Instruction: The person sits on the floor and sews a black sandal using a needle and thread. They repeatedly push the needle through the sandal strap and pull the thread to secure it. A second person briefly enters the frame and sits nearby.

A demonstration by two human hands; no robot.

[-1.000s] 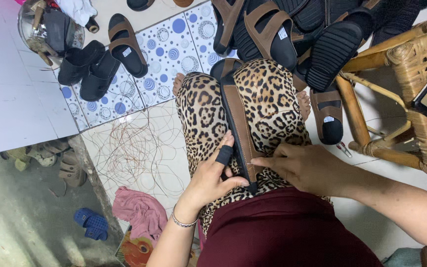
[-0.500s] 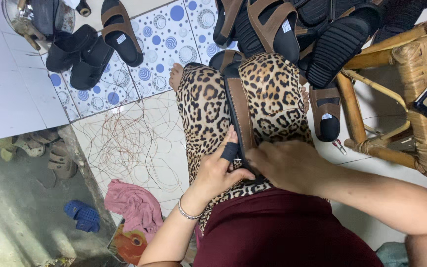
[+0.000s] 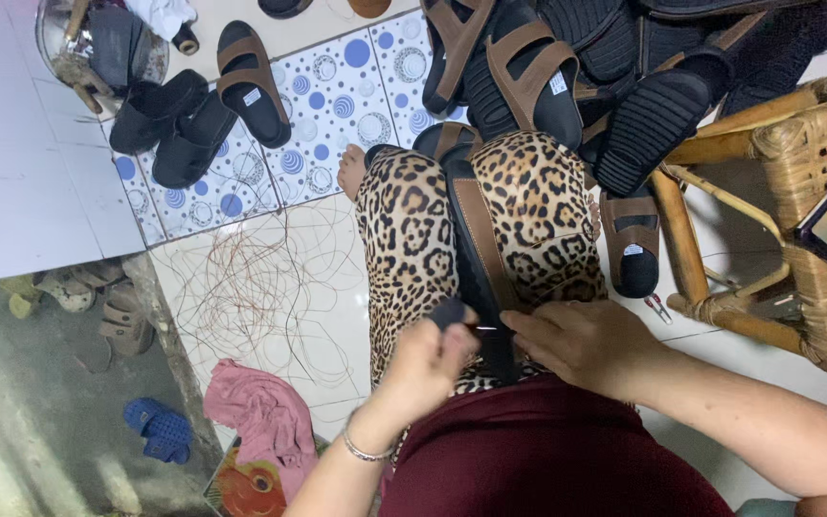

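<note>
A black sandal with a brown strap point(image 3: 476, 244) lies lengthwise between my knees on leopard-print trousers point(image 3: 404, 239). My left hand point(image 3: 428, 364) pinches the near end of the sandal, thumb and fingers closed around a small dark piece at its heel. A thin metal needle or pin shows between the two hands. My right hand point(image 3: 581, 340) presses on the sandal's near end from the right side, fingers curled onto it.
A heap of black and brown sandals point(image 3: 605, 67) lies ahead. More sandals point(image 3: 193, 105) sit on the dotted tile at upper left. Loose thread point(image 3: 251, 287) is strewn on the floor; a pink cloth point(image 3: 256, 416) lies below it. A wicker stool point(image 3: 806, 211) stands right.
The view has shifted slightly. Both hands stay at the sandal's near end; the left hand's fingers have closed tighter over the heel piece.
</note>
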